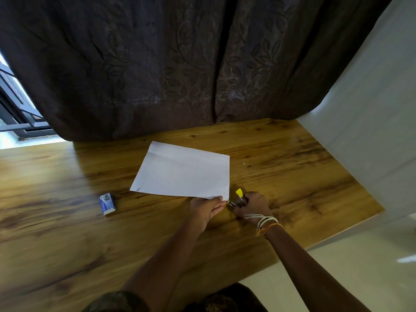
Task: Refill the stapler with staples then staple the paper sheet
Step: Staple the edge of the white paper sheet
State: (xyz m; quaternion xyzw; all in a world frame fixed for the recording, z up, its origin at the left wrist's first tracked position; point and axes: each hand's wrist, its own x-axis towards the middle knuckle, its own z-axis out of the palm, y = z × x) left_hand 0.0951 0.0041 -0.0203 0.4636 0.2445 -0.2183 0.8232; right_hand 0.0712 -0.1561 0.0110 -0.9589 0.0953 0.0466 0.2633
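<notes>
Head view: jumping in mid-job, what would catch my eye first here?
The white paper sheet at the wooden table's middle, a row of staples down its right edge. At its near right corner the left hand pinches it while the right hand holds the yellow stapler. A small blue staple box lies left.

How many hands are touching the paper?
1. The left hand pinches the near right corner of the paper sheet. The right hand is just beside that corner, wrapped around the yellow stapler, not on the paper itself.
</notes>
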